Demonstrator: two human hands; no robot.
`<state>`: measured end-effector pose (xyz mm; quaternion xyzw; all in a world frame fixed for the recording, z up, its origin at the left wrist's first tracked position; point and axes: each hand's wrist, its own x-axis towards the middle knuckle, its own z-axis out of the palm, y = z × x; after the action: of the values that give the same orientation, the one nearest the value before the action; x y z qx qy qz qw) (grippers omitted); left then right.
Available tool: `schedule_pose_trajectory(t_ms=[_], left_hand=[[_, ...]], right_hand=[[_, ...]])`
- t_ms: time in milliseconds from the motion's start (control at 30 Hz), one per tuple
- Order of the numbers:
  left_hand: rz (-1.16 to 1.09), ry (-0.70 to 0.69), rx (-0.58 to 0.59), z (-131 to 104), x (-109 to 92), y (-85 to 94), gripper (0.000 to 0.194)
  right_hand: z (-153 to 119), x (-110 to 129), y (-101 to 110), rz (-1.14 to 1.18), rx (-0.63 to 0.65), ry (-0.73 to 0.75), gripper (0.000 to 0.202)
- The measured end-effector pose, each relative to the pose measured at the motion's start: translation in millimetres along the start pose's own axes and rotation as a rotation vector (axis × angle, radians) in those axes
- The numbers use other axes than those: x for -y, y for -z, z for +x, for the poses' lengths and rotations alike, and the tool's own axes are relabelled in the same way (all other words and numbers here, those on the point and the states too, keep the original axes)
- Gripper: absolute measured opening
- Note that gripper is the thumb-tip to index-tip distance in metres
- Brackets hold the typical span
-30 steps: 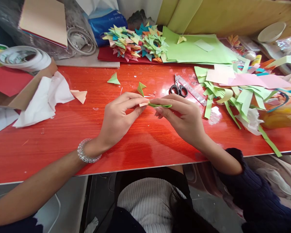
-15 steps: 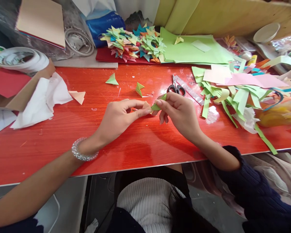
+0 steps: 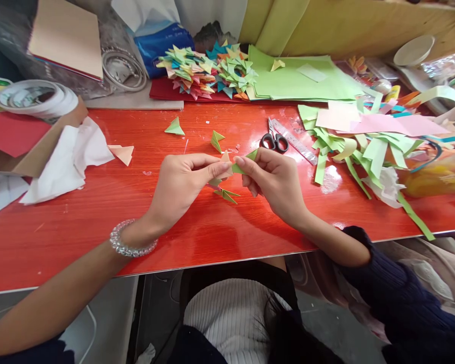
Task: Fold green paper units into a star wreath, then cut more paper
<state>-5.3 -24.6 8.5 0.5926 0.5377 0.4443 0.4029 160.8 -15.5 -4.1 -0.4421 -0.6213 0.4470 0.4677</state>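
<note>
Above the red table, my left hand (image 3: pixel 187 179) pinches a peach folded paper piece (image 3: pixel 226 157) between thumb and fingers. My right hand (image 3: pixel 273 174) grips a green folded paper piece (image 3: pixel 246 162), whose end meets the peach one. Another green folded piece (image 3: pixel 228 195) shows below my left fingertips; whether it is joined to the peach piece is hidden. Beyond my hands lie two loose green folded pieces, one upright (image 3: pixel 217 140) and one flatter (image 3: pixel 174 126). A peach folded piece (image 3: pixel 122 153) rests at the left by a crumpled white tissue (image 3: pixel 66 159).
Black-handled scissors (image 3: pixel 274 141) and a clear ruler (image 3: pixel 293 141) lie behind my right hand. Paper strips (image 3: pixel 379 149) are heaped at the right. Folded-paper models (image 3: pixel 187 71) and green sheets (image 3: pixel 299 81) stand at the back. Tape rolls (image 3: pixel 36 98) sit at the left.
Both hands have shifted slightly and turned, so the peach piece shows more. The green folded piece beneath my left fingers has come into sight.
</note>
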Motion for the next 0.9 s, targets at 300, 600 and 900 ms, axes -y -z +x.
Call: schedule_pose_trajectory(t_ms=[300,600,900], left_hand=[[-0.154,0.037,0.104,7.2,2.4,0.4,0.017],[-0.163,0.085,0.096,6.8,9.1,-1.0,0.011],[-0.147,0.088,0.133,7.1,10.1,-0.5,0.018]], right_hand=[[3.4,-3.4,-0.9,0.084,-0.067,-0.003,0.040],[3.3,-10.1,-4.3,0.119,-0.060,-0.010,0.038],[5.1,-12.1,-3.1,0.106,-0.005,-0.024,0.040]])
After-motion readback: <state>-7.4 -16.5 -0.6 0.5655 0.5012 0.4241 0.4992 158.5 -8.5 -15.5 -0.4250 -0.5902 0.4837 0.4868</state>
